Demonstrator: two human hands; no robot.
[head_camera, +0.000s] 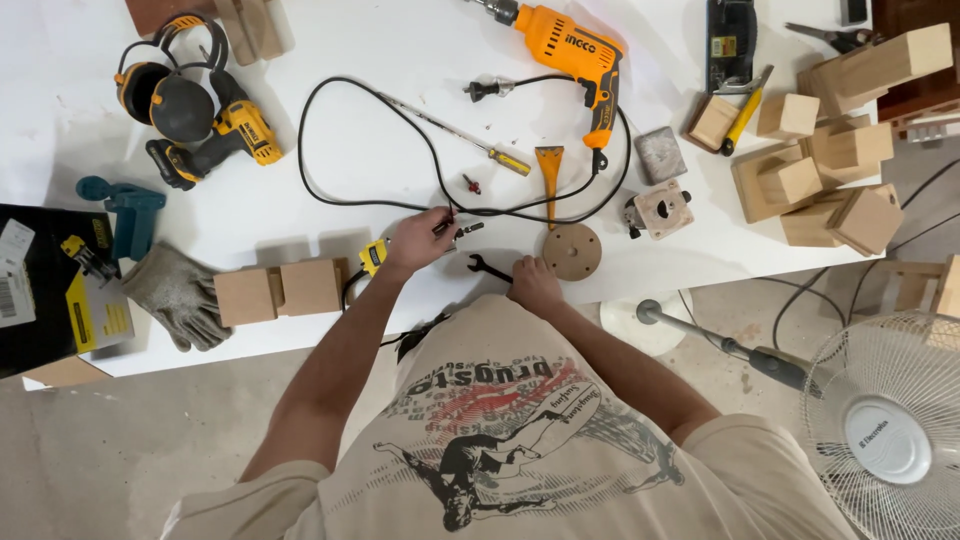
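My left hand (418, 240) is closed on a small dark metal tool (458, 229), pinched at the fingertips beside the loop of black cable (330, 195). My right hand (535, 286) rests at the table's near edge with its fingers on the end of a black open-ended spanner (487, 266). A round wooden disc (572, 251) with holes lies just right of that hand. A small yellow tape measure (373, 256) sits by my left wrist.
On the white table (400, 40) lie an orange corded drill (578, 52), a long screwdriver (470, 140), an orange scraper (548, 170), a yellow cordless drill (215, 138), ear muffs (165, 92), a grey glove (180, 296) and wooden blocks (283, 290). More blocks (835, 160) are at the right. A fan (885, 435) stands on the floor.
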